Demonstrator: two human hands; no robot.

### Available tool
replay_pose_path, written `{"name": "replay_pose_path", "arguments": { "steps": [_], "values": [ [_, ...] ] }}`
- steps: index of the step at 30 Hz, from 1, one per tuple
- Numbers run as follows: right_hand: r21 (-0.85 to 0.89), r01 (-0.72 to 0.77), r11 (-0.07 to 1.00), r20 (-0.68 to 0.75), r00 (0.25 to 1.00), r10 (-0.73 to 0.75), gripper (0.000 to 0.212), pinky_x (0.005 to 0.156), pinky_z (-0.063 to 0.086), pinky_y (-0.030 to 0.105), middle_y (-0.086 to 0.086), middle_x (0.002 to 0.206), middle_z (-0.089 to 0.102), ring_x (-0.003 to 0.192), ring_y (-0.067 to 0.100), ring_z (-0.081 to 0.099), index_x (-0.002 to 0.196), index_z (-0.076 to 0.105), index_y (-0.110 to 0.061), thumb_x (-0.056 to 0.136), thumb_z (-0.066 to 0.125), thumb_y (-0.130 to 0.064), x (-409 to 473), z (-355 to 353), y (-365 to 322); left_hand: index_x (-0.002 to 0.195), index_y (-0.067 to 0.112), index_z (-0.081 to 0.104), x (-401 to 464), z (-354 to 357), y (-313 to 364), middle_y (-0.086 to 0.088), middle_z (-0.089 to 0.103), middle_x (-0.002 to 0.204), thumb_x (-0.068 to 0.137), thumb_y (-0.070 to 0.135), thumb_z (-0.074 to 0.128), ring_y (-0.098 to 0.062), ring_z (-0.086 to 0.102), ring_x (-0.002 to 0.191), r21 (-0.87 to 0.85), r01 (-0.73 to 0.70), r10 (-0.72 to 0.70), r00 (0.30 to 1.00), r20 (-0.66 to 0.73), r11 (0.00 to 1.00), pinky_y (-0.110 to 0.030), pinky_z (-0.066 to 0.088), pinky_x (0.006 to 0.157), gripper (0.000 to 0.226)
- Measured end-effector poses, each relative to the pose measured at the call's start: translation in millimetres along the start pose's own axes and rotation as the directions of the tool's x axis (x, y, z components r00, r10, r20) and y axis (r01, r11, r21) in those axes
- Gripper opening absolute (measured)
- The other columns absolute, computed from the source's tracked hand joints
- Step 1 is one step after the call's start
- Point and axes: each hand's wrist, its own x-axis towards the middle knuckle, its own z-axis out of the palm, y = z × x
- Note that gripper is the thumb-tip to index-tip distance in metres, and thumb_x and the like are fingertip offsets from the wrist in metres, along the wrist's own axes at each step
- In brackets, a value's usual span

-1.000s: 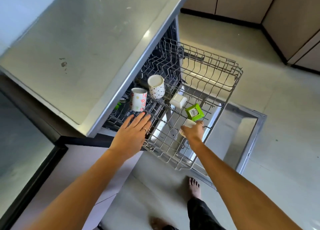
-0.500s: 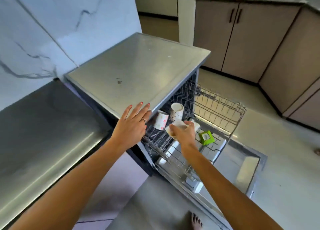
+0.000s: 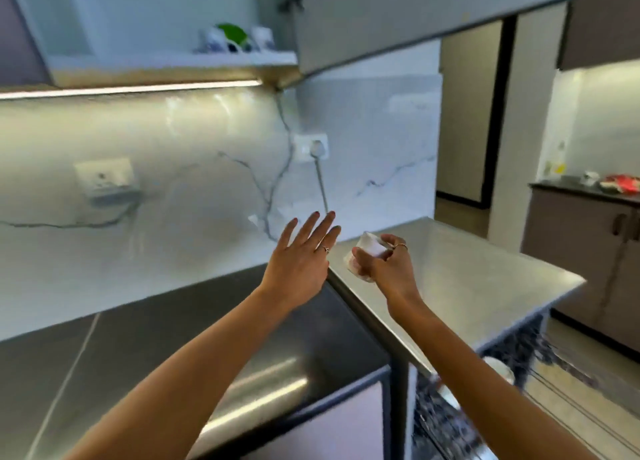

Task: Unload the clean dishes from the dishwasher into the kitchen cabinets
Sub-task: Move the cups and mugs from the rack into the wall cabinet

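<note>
My right hand (image 3: 384,269) grips a small white cup (image 3: 370,250), tipped on its side, above the steel top of the dishwasher (image 3: 460,272). My left hand (image 3: 301,255) is raised beside it with straight, spread fingers and holds nothing. Up at the top, an open wall cabinet (image 3: 173,61) has a shelf with several blurred cups and something green (image 3: 232,33) on it. Its door (image 3: 415,12) swings out overhead. The dishwasher rack (image 3: 450,418) shows blurred at the lower right, with a white cup (image 3: 498,369) in it.
A dark countertop (image 3: 156,348) runs along the left under a marble backsplash with two wall sockets (image 3: 104,179) and a cord (image 3: 322,186). Grey base cabinets (image 3: 581,251) stand at the right, with items on their top. A doorway (image 3: 467,113) opens behind.
My view has swung up from the dishwasher rack to the wall cabinet. My right hand has lifted the white cup out of the rack to above the steel top. My left hand rose alongside.
</note>
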Motion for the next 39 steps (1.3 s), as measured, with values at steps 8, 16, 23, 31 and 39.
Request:
{"name": "replay_pose_path", "arguments": {
  "steps": [8, 16, 23, 31, 39],
  "values": [
    [0.015, 0.339, 0.941, 0.165, 0.927, -0.337, 0.057, 0.083, 0.052, 0.019, -0.011, 0.101, 0.055, 0.091, 0.009, 0.059, 0.121, 0.042, -0.021, 0.077, 0.077, -0.029, 31.8, 95.0, -110.4, 0.139, 0.018, 0.048, 21.6, -41.6, -123.6, -0.006, 0.038, 0.15, 0.075, 0.043, 0.072, -0.026, 0.039, 0.136, 0.191, 0.188, -0.173, 0.98, -0.093, 0.963, -0.047, 0.03, 0.11, 0.072],
    [0.197, 0.47, 0.861, 0.222, 0.834, -0.506, 0.052, 0.07, 0.056, 0.024, -0.008, 0.092, 0.056, 0.083, 0.008, 0.06, 0.12, 0.051, -0.009, 0.075, 0.078, -0.013, 76.5, 156.0, -185.3, 0.139, 0.01, 0.047, 50.2, -63.5, -227.3, -0.011, 0.039, 0.148, 0.076, 0.027, 0.069, -0.03, 0.041, 0.134, 0.313, 0.25, -0.197, 0.962, -0.191, 0.916, -0.051, 0.032, 0.108, 0.069],
    [0.126, 0.646, 0.753, 0.15, 0.738, -0.658, 0.046, 0.076, 0.058, 0.048, 0.003, 0.095, 0.061, 0.09, 0.024, 0.065, 0.104, 0.05, -0.017, 0.071, 0.082, -0.02, 159.0, 181.2, -261.3, 0.15, 0.016, 0.023, 102.6, -70.3, -299.0, -0.003, 0.014, 0.159, 0.093, 0.028, 0.049, -0.021, 0.016, 0.146, 0.346, 0.377, -0.359, 0.926, -0.118, 0.859, -0.043, 0.012, 0.116, 0.063],
    [0.082, 0.687, 0.722, 0.116, 0.713, -0.691, 0.059, 0.082, 0.057, 0.04, 0.011, 0.112, 0.055, 0.103, 0.025, 0.061, 0.123, 0.046, -0.007, 0.076, 0.078, -0.027, 237.6, 206.9, -333.9, 0.149, 0.02, 0.023, 142.1, -32.2, -336.9, -0.001, 0.022, 0.157, 0.098, 0.049, 0.029, -0.016, 0.022, 0.144, 0.154, 0.476, -0.475, 0.879, -0.045, 0.866, -0.04, 0.012, 0.117, 0.059],
    [0.01, 0.75, 0.661, 0.126, 0.655, -0.745, 0.063, 0.074, 0.055, 0.027, 0.013, 0.119, 0.055, 0.1, 0.023, 0.06, 0.129, 0.044, -0.006, 0.079, 0.075, -0.03, 293.4, 241.2, -337.8, 0.131, 0.02, 0.048, 206.5, -13.3, -352.1, -0.008, 0.06, 0.126, 0.093, 0.063, 0.022, -0.028, 0.056, 0.113, -0.074, 0.609, -0.611, 0.792, 0.002, 0.79, -0.037, 0.042, 0.086, 0.062]
  ]
}}
